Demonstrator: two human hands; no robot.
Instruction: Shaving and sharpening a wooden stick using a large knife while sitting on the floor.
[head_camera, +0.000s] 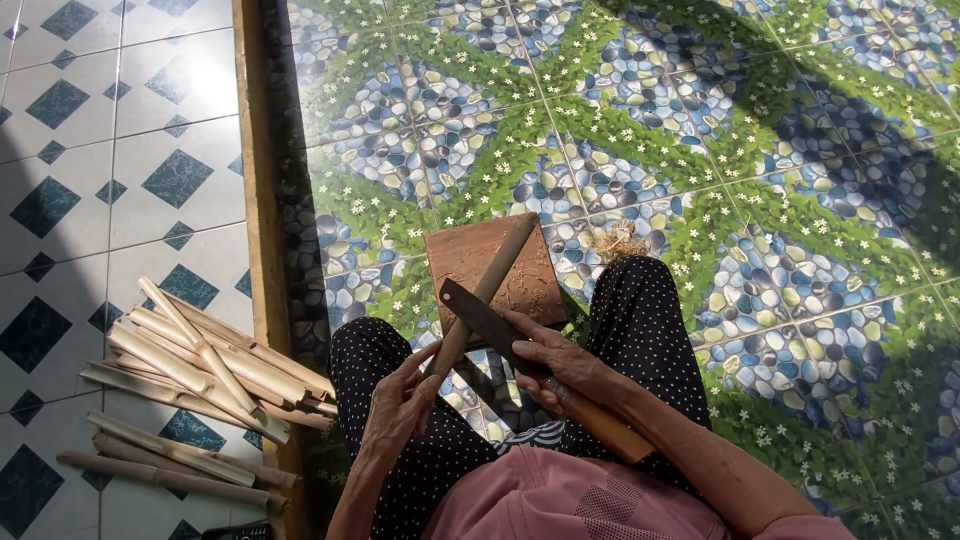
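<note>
Left hand (400, 395) grips the lower end of a long, slim, tan bamboo stick (485, 295), its top resting on a square brown wooden block (470, 255) on the pebble-patterned floor tiles (700, 130). Right hand (555, 365) clenches the wooden handle of a dark-bladed knife (485, 315), blade laid across the stick. Pile of split pale bamboo pieces (200, 370) lies to the left, on white diamond tiles.
</note>
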